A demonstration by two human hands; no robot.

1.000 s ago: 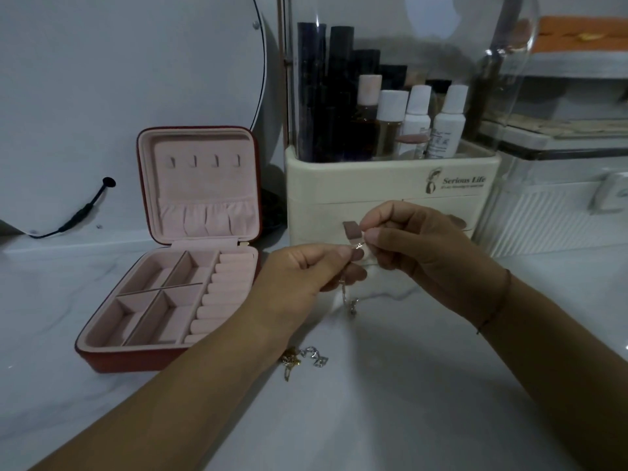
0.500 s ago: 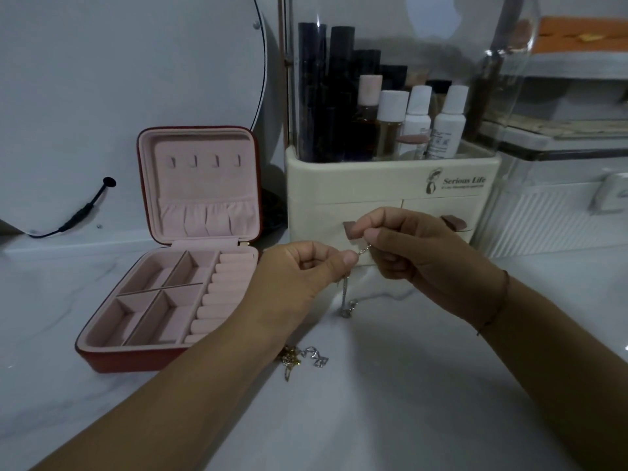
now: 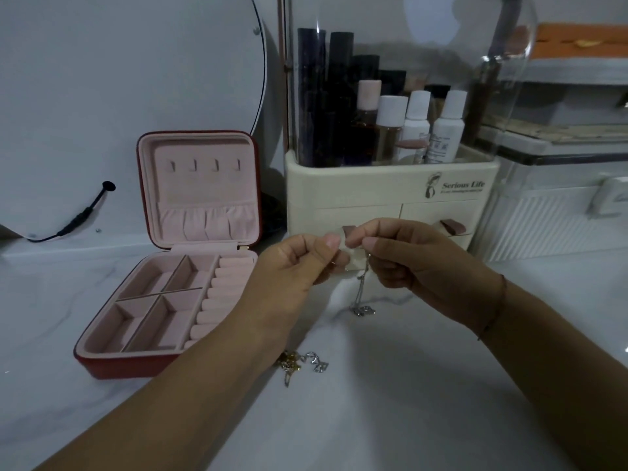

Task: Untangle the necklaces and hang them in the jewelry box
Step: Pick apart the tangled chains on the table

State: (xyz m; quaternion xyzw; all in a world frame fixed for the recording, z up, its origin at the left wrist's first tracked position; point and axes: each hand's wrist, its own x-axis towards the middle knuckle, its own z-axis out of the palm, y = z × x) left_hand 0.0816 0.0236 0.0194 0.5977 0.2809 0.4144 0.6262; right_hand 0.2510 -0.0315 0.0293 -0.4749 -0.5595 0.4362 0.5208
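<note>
Necklace, silver [image 3: 362, 292]: fine chain with a small pendant at its lower end. It hangs straight down from the fingertips of the right hand [image 3: 418, 263]. The pendant rests just at the white marble counter [image 3: 390, 409], in front of the cosmetics organiser.

Right hand: thumb and forefinger pinch the chain's upper part and the other fingers are curled. A thin thread bracelet [image 3: 496, 305] is on the wrist.

Left hand [image 3: 292, 266]: thumb is pressed to forefinger, close to the right hand, with a small glint of metal at the fingertips. The chain between the two hands is too fine to trace.

Tangled necklaces [image 3: 300, 363]: a gold and silver heap on the counter, partly under the left forearm and just beside the box's near right corner.

Jewelry box [image 3: 115, 368]: red outside, pink lining. It stands open to the left with its lid upright. The four hooks [image 3: 204, 164] in the lid are bare and the gathered pocket sits below them.

Cosmetics organiser [image 3: 367, 195]: cream, with a clear cover. It holds bottles [image 3: 417, 125] and stands behind the hands.

Round mirror [image 3: 102, 79]: behind the box, with a black cable [image 3: 80, 215].
</note>
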